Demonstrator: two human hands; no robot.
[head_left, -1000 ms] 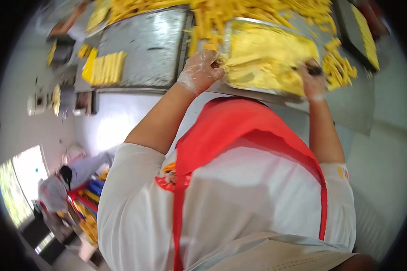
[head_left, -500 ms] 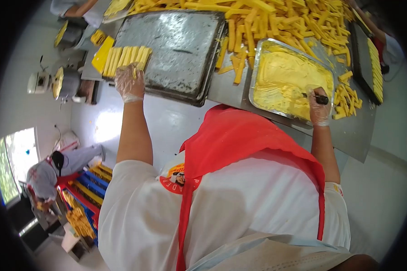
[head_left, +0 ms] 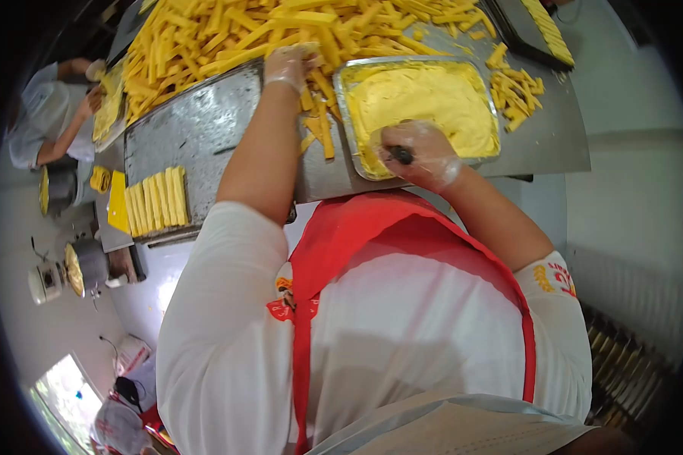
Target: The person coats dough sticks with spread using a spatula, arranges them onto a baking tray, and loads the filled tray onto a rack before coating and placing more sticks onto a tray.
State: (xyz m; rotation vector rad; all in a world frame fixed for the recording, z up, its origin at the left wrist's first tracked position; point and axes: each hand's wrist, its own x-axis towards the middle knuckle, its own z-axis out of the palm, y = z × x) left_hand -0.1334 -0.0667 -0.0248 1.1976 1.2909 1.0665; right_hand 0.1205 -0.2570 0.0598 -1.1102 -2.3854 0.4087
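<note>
My left hand (head_left: 290,67), in a clear glove, is at the near edge of a big heap of yellow sticks (head_left: 228,30); its fingers are bent, and what they touch is too small to tell. My gloved right hand (head_left: 421,154) is closed round the black handle of a tool (head_left: 400,155), over the lower left of a metal tray (head_left: 496,136) of pale yellow cream. The tool's blade is hidden. Several coated sticks (head_left: 155,201) lie side by side on the left end of a dark baking tray (head_left: 205,114).
Loose sticks (head_left: 514,91) lie right of the cream tray. A dark tray (head_left: 520,42) with a row of sticks is at the upper right. A co-worker's arms (head_left: 68,136) reach over a tray at the left. Pots (head_left: 87,265) stand at the lower left.
My left hand has gone from the coated sticks up to the heap. My right hand has moved from the cream tray's right side to its lower left. The view has shifted.
</note>
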